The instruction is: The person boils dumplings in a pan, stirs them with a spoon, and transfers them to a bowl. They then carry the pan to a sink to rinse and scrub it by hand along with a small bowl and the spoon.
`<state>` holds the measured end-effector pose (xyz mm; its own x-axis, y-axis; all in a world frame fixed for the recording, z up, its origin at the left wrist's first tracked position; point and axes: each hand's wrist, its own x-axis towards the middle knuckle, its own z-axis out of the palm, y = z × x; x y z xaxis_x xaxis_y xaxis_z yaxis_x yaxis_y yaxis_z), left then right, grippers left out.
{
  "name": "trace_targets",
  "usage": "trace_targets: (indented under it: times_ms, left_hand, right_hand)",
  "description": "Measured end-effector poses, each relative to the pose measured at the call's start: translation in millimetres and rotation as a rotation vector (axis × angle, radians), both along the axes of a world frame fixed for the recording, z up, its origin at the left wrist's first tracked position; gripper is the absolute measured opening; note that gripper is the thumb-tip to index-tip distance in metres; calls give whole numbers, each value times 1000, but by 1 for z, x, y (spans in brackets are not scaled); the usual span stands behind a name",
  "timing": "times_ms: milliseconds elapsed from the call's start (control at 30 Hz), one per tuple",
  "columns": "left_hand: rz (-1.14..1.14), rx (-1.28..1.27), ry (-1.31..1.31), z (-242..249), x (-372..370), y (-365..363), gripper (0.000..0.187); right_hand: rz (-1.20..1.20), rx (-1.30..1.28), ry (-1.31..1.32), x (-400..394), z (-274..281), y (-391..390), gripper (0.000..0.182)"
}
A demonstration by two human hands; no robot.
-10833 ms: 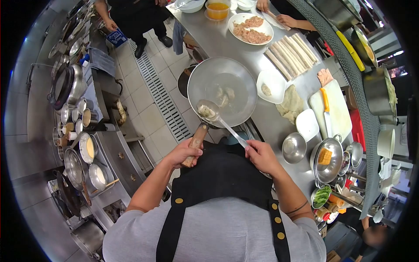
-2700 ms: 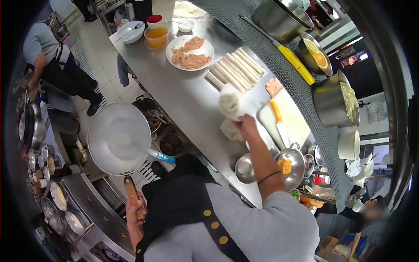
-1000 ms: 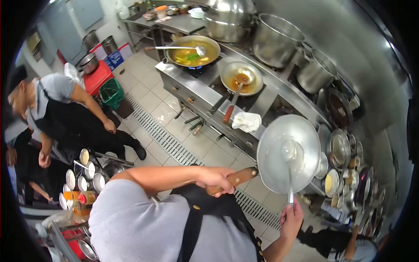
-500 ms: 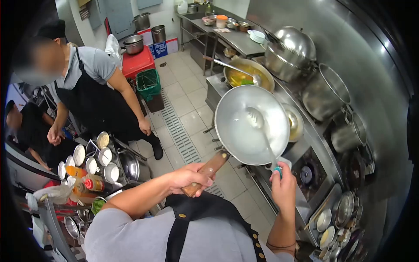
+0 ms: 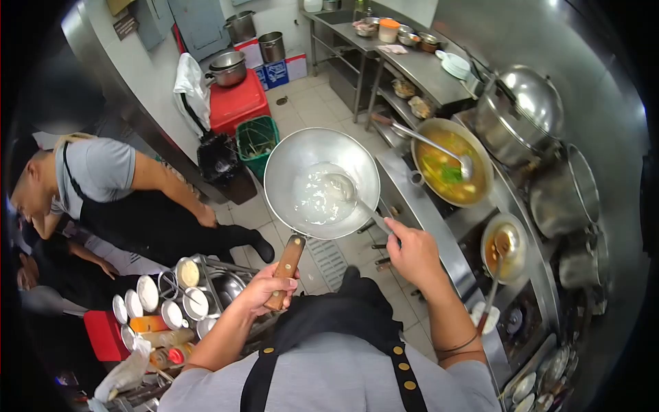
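My left hand [image 5: 261,288] is wrapped round the wooden handle [image 5: 291,262] of a large metal wok [image 5: 283,161]. The wok is held up over the floor, away from the stove. Clear liquid [image 5: 319,202] ripples in its bottom. In my right hand [image 5: 415,254] is the handle of a metal ladle [image 5: 371,214], and its bowl sits in the liquid at the wok's right side. My fingers hide the end of that handle.
To the right, the stove holds a pan of yellow soup [image 5: 447,165] and a smaller pan [image 5: 504,240] with a ladle. A co-worker [image 5: 117,178] bends at the left beside containers [image 5: 146,294]. A green bin [image 5: 257,141] stands ahead.
The wok has swung left, from beside the stove to over the floor in front of me. My right hand has moved with the ladle. The co-worker now bends lower, and my view has shifted.
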<state>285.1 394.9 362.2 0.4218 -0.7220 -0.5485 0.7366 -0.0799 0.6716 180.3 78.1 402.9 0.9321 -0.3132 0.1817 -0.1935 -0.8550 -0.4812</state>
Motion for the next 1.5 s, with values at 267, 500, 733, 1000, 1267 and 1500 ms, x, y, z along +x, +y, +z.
trace_targets:
  times_ms: [267,500,733,1000,1267,1500]
  left_hand:
    - [220,11,-8,-4,146,-43,28]
    - [407,34,-1,-18,279,-73,26]
    - [420,65,25,-35,443,-93,29]
    - [383,53,38,-44,646,-145,31]
    - [298,68,-6,-63,827,-241,26]
    - [319,4,118,-67,963,-332,25]
  right_hand:
    - [387,38,72,242,3,-56,31]
    - [514,-121,296,458,31,-104,33]
    - [661,55,252,619,-6,-123,33]
    - [502,62,75,773,-50,-149,30]
    - [321,105,102,946,-98,-254,32]
    - [378,4,211,1073,-41,-363,34]
